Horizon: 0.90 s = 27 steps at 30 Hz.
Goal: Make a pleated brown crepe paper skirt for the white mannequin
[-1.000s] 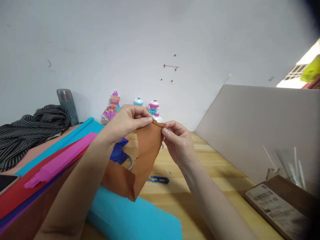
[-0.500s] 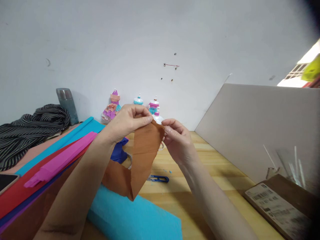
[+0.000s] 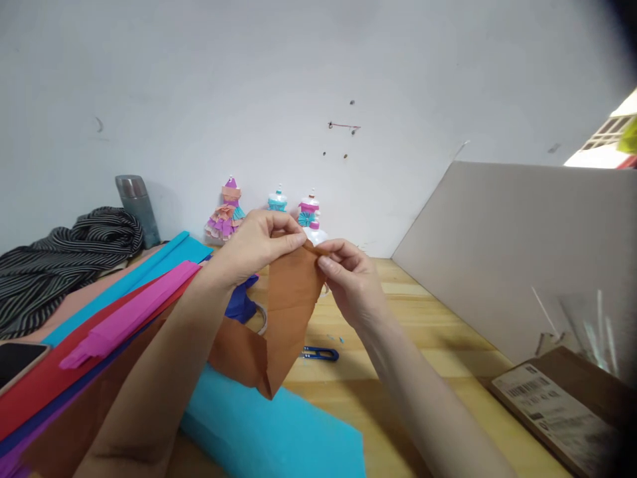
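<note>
A strip of brown crepe paper hangs between my hands, its lower part bent into a fold that trails off to the left. My left hand pinches its top edge between thumb and fingers. At the upper right corner my right hand grips the same edge with thumb and forefinger, close beside the left fingertips. Below the strip lies a sheet of light blue paper. Blue thread snips rest on the table, their blades partly hidden behind the brown paper.
Coloured paper sheets are layered at left, near a phone, a striped cloth and a flask. Paper-dressed figures stand by the wall. A roll of tape lies mid-table; a cardboard box sits at right.
The right fingers have shifted slightly inward along the top edge, bending the corner over. My view has moved a little. Both hands keep hold of the brown paper.
</note>
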Each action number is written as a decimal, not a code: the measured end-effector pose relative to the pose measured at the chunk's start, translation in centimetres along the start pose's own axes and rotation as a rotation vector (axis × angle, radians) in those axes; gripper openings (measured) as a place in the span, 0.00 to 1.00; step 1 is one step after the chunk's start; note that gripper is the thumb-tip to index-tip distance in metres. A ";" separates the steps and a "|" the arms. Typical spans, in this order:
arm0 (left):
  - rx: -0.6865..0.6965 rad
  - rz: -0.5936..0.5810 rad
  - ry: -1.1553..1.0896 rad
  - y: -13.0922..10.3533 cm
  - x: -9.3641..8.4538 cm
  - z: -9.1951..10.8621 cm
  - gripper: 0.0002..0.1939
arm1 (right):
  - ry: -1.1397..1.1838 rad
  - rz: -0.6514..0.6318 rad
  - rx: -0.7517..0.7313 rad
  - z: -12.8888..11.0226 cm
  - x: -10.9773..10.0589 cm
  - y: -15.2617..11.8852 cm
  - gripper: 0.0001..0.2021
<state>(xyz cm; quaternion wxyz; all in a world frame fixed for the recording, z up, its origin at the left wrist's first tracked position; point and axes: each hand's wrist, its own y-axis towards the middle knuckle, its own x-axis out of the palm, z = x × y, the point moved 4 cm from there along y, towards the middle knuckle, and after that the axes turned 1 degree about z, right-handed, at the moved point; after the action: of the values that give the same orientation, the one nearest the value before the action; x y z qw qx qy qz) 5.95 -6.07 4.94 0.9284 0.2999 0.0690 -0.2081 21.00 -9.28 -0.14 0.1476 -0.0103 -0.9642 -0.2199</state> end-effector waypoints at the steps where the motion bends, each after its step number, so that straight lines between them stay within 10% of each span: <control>1: -0.013 -0.015 0.006 0.0 0.0 -0.1 0.09 | 0.008 0.021 0.013 0.2 -0.1 0.0 0.11; 27: -0.152 -0.045 0.133 0.1 -0.3 -1.2 0.06 | 0.055 0.214 0.136 2.5 -0.6 0.2 0.14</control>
<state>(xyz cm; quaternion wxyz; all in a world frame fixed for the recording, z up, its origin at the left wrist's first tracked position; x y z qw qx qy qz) 5.71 -5.19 4.06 0.9370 0.2401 0.1527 -0.2025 20.85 -8.00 -2.40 0.1970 -0.0969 -0.9659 -0.1374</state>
